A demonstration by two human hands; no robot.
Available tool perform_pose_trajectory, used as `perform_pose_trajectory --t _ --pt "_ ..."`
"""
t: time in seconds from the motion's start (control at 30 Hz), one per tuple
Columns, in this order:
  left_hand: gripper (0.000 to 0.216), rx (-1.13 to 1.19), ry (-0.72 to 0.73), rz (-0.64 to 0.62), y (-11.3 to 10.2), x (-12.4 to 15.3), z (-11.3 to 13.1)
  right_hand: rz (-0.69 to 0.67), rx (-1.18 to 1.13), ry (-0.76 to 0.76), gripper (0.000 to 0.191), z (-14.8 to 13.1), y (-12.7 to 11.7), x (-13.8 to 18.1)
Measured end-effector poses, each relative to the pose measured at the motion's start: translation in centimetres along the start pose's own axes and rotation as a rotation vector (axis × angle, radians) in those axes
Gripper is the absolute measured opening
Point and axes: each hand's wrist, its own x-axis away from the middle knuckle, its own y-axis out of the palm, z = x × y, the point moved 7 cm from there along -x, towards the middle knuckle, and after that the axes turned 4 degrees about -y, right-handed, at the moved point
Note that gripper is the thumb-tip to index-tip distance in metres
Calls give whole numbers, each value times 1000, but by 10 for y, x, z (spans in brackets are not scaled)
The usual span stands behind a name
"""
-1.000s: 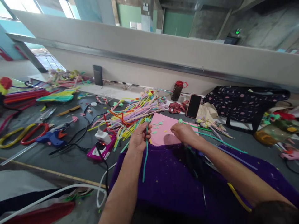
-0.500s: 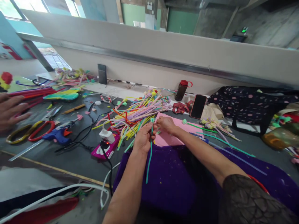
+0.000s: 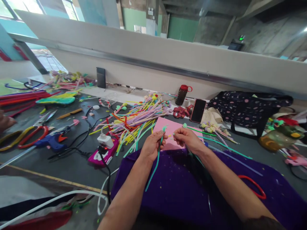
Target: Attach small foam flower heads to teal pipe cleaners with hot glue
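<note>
My left hand [image 3: 153, 145] is closed around a teal-green pipe cleaner [image 3: 154, 171]. Its curled tip [image 3: 164, 128] sticks up above the thumb, and the long tail hangs down over the purple cloth [image 3: 177, 179]. To its right, a short gap away, my right hand [image 3: 188, 139] is pinched, with a bit of green at the fingertips. A second green pipe cleaner [image 3: 199, 160] shows below that wrist and seems to run from the same hand. Both hands are over the near part of a pink sheet [image 3: 165, 123].
Behind my hands lies a heap of colourful pipe cleaners [image 3: 136, 118]. A pink power strip [image 3: 104, 153], a blue glue gun [image 3: 54, 140] and scissors [image 3: 35, 132] are left. A phone [image 3: 198, 110], a bottle [image 3: 181, 95] and a dark bag [image 3: 244, 108] stand behind. Another person's hand [image 3: 6, 121] shows far left.
My hands were together at the pipe cleaner's top; now they are apart, the right one drawn off to the right. The other person's hand has mostly left the view, which has shifted slightly.
</note>
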Motion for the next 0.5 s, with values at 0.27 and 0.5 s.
perform_pose_trajectory --t 0.27,0.5 --pt "15 -55 -60 -20 9 1 -12 43 -362 24 19 11 -1 11" --pt "13 -83 -54 19 7 1 -7 33 -73 -74 13 6 -6 2"
